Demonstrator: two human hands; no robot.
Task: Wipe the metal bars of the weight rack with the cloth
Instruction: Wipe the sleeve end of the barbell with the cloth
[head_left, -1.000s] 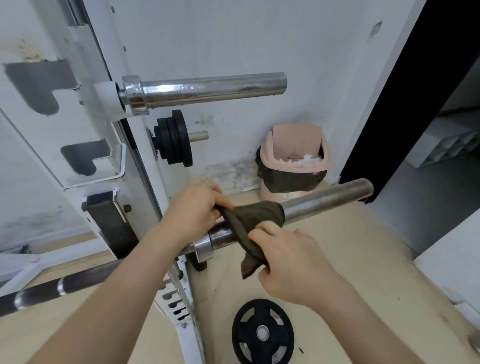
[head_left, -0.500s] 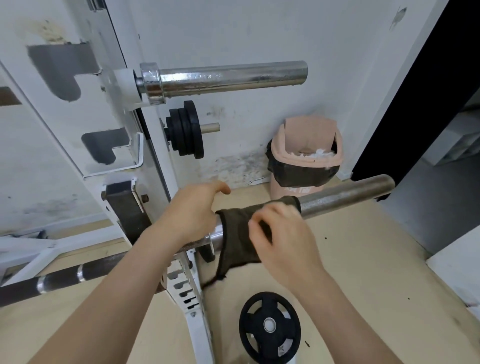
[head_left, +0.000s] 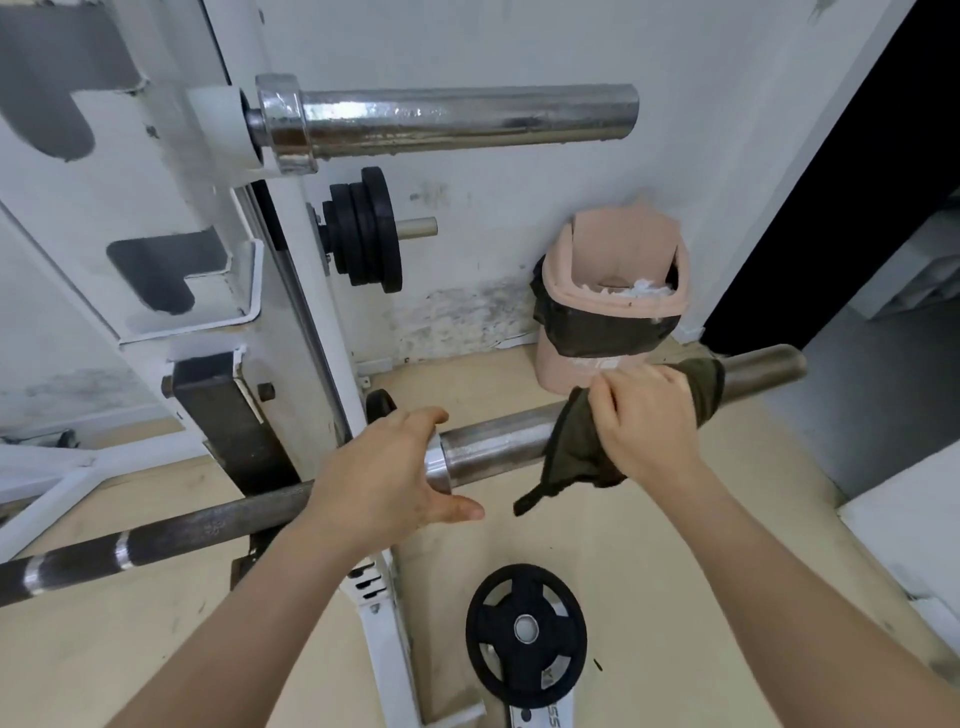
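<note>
Pale floor (head_left: 675, 545) and a white wall back the weight rack (head_left: 291, 312).
The right hand (head_left: 644, 421) has its grip pinched on the olive cloth (head_left: 576, 452), which drapes over the lower bar (head_left: 498, 441). The left hand (head_left: 384, 483), fingers spread, sits at the bar's collar (head_left: 436, 467), left of that grip.

Dark olive cloth (head_left: 576, 447) drapes over the lower steel bar (head_left: 493, 441).

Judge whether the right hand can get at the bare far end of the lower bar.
Probably yes. The right hand grips the cloth draped over the lower bar, and the stretch beyond to the tip is bare. The pink bin stands behind, seemingly clear.
</note>
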